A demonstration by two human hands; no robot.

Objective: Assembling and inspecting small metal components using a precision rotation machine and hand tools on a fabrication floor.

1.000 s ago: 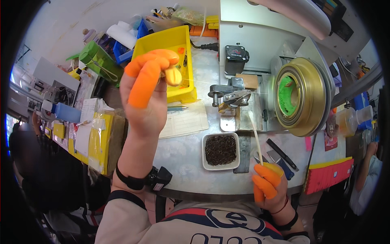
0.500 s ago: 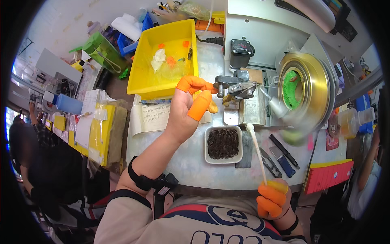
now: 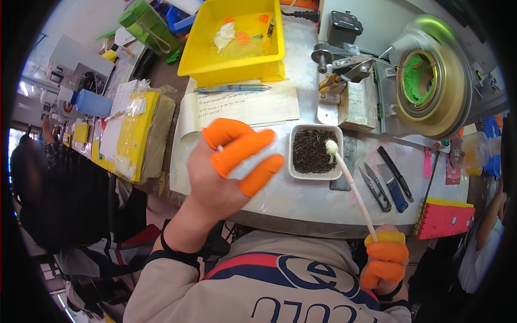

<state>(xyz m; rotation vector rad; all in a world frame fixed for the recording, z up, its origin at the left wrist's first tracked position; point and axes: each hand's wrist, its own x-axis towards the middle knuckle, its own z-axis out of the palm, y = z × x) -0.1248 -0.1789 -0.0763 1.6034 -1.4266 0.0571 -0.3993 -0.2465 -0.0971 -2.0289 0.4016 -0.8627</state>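
My left hand [image 3: 221, 167], with orange finger cots on its fingertips, hovers over the near side of the bench, left of a small white dish [image 3: 292, 156]. Its thumb and fingers are apart, and nothing shows between them. Many thin, dark, short pieces [image 3: 311, 153] fill the dish. At the lower right, my right hand [image 3: 385, 264], in orange and yellow finger cots, is closed round a long white stick [image 3: 355, 191]. The stick's lumpy whitish tip reaches over the right side of the dish. Beyond the dish stands a small bench machine [image 3: 350, 72] with a clamp-like metal head.
A yellow bin [image 3: 188, 67] with scraps stands behind an open notebook [image 3: 253, 107] and a pen [image 3: 231, 88]. Right of the machine is a large golden reel [image 3: 458, 102]. Tweezers [image 3: 375, 185], a blue-handled knife [image 3: 396, 196] and a black tool [image 3: 395, 172] lie nearby. A person sits at left.
My left hand has drawn back from the machine's head toward me, and its fingers have spread. The stick's tip has moved from beside the machine to over the dish. The view has shifted.
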